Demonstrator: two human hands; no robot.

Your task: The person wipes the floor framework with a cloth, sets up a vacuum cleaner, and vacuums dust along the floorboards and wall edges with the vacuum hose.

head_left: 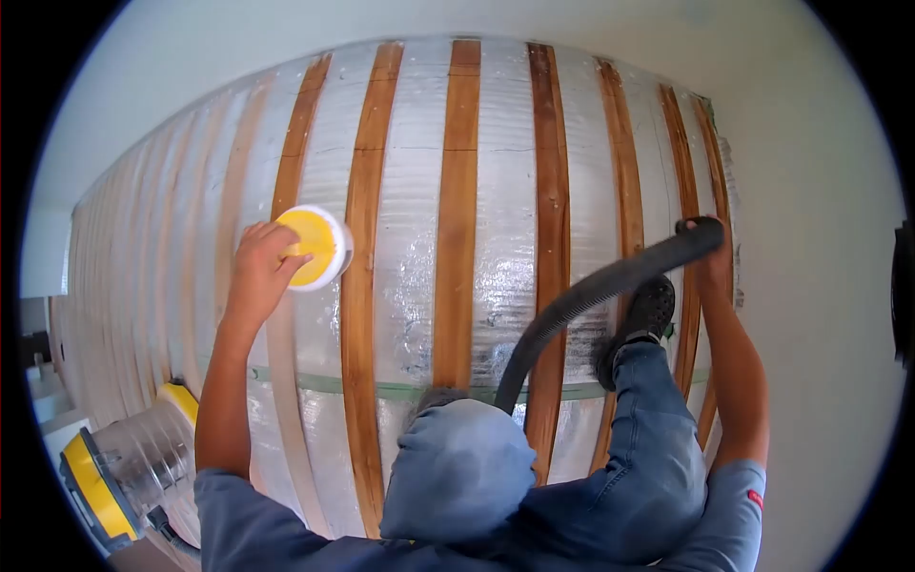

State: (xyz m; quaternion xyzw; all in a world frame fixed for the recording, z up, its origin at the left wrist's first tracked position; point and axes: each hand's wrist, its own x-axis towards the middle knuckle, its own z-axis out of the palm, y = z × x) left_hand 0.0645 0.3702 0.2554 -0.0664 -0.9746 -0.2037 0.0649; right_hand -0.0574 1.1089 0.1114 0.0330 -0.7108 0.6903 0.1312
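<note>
My left hand (264, 259) is closed on the near edge of a round white-rimmed container with a yellow face (319, 238). The thumb and fingers lie over the yellow, and the container is held above the wooden strips. Whether the yellow is a lid or its contents I cannot tell. Far to the right, my right hand (711, 267) grips a black ribbed vacuum hose (610, 286) close to its end. The hose covers part of that hand. From there it curves down left, passing behind a knee in blue jeans (459, 472).
Brown wooden battens (457, 210) run across the surface, with shiny silver foil (405, 267) between them. Paler, dusty battens (238, 162) lie to the left. A yellow vacuum cleaner with a clear drum (143, 453) stands lower left. My black shoe (651, 310) rests near the right-hand battens, beside a white wall (810, 286).
</note>
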